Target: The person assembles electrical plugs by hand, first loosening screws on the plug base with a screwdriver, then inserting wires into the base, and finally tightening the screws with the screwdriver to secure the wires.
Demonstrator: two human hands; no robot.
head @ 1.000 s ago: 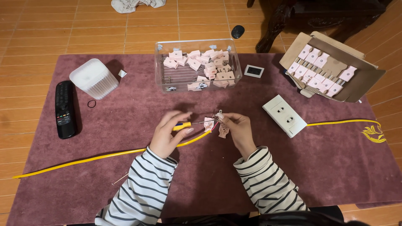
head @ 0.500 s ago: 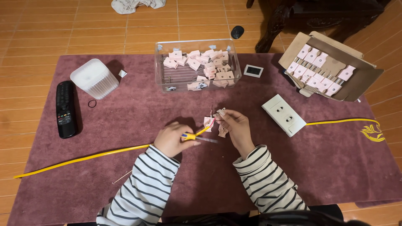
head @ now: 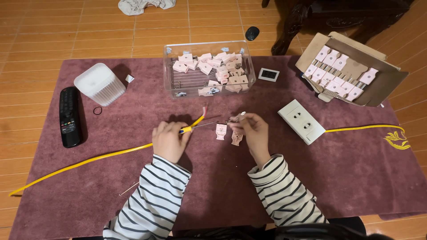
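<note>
Yellow cable (head: 111,153) runs across the maroon rug (head: 213,186) from its left edge into the left hand (head: 169,141), which is closed around it just short of the bare wire end (head: 202,114) that sticks up and to the right. Just beside it, the right hand (head: 251,131) pinches a thin metal piece with two small pink tags (head: 227,132) hanging below its fingertips. Beyond the hands stand a clear bin of pink tags (head: 209,69), a white wall socket (head: 301,121), an open cardboard box (head: 351,71), a white tub (head: 98,84) and a black remote (head: 69,116).
</note>
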